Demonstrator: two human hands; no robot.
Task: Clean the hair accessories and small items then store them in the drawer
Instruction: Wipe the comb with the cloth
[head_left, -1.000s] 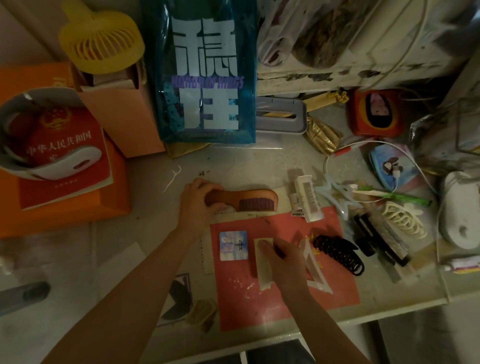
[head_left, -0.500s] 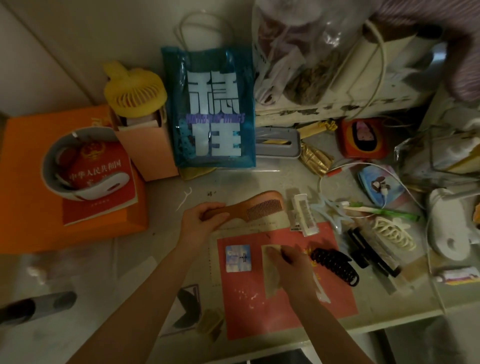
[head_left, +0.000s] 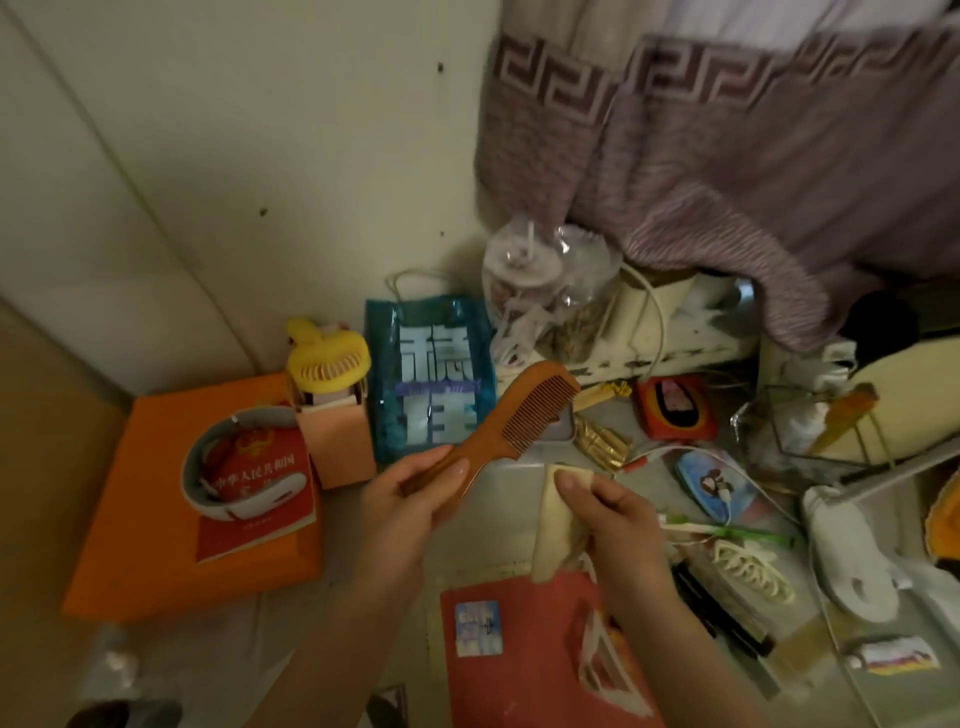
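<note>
- wooden comb (head_left: 511, 421) held above the table's middle, teeth end tilted up toward the back
- left hand (head_left: 410, 512) grips its handle
- right hand (head_left: 613, 519) pinches a pale wipe (head_left: 553, 525) just beside it
- cream claw clip (head_left: 750, 571) near the right edge
- cluttered table (head_left: 498, 519); red mat (head_left: 524, 675) at the front edge, orange box (head_left: 156, 535) left, blue bag (head_left: 428, 379) at the back wall

Cluttered desk (head_left: 483, 519): orange box (head_left: 156, 519), red mat (head_left: 530, 649), claw clip (head_left: 753, 569).
</note>
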